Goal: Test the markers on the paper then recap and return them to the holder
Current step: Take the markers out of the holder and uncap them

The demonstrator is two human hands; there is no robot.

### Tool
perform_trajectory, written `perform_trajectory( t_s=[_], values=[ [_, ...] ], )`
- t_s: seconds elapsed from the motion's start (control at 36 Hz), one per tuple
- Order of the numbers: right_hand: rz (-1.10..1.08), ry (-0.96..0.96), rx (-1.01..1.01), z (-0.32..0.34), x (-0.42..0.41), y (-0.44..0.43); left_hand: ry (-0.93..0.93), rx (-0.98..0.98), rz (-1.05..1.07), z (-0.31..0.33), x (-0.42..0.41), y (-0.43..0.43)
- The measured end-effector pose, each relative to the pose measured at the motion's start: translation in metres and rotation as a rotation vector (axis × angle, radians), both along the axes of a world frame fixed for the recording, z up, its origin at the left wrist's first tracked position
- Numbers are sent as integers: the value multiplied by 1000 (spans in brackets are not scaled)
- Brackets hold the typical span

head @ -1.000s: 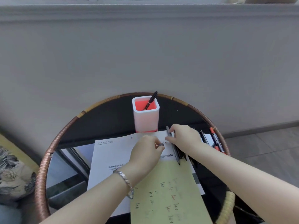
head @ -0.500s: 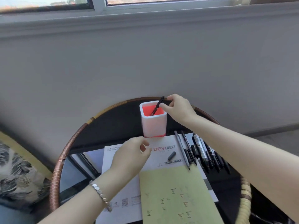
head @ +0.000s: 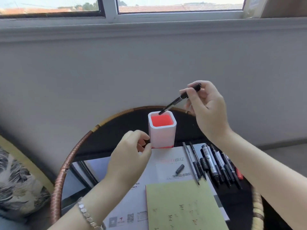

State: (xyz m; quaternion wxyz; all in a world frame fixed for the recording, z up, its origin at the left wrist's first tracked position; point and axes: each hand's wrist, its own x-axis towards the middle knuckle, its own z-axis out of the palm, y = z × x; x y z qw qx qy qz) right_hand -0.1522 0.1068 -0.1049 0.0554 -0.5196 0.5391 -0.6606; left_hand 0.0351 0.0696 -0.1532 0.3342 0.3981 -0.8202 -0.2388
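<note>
My right hand (head: pixel 207 108) grips a black marker (head: pixel 176 102) by its upper end, tilted, its lower tip just above the rim of the white holder with a red inside (head: pixel 162 130). My left hand (head: pixel 131 156) hovers left of the holder's base, fingers curled, thumb and forefinger close together; whether they pinch anything is hidden. A yellow-green paper (head: pixel 184 206) with small test marks lies on a white printed sheet (head: pixel 136 200). Several markers (head: pixel 214 165) lie in a row to the right, and a loose grey cap (head: pixel 179 168) rests on the white sheet.
Everything sits on a round dark table with a woven rim (head: pixel 58 183), close to a grey wall (head: pixel 116 72) under a window (head: pixel 166 7). A patterned cushion (head: pixel 18 185) lies at the lower left, beyond the table edge.
My right hand left the laid-out markers, reached the holder and has lifted the black marker up out of it. My left hand drew back from the paper toward the holder's base.
</note>
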Motion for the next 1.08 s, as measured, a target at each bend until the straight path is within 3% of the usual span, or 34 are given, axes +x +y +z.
perform_trajectory(
  t_s=[0.08, 0.25, 0.47, 0.53, 0.64, 0.72, 0.81, 0.92, 1.08],
  values=[
    [125, 52, 16, 4, 7, 26, 105, 18, -84, 12, -12, 5],
    [227, 347, 290, -19, 15, 45, 151, 156, -302, 19, -32, 20],
    [193, 474, 339, -48, 28, 54, 164, 200, -291, -1, -24, 32],
    [156, 349, 386, -52, 29, 58, 248, 193, -227, -2, -19, 32],
    [105, -188, 634, -66, 25, 67, 655, 288, -56, 3, -7, 31],
    [302, -567, 744, -78, 25, 74, 817, 504, -50, 4, -4, 35],
    [455, -633, 646, -76, 31, 75, 648, 642, -136, -5, -8, 43],
    [364, -632, 500, -70, 39, 74, 310, 621, -213, -20, -14, 49],
    [252, -519, 542, -76, 50, 78, -97, 192, -426, -30, -12, 58]
  ],
)
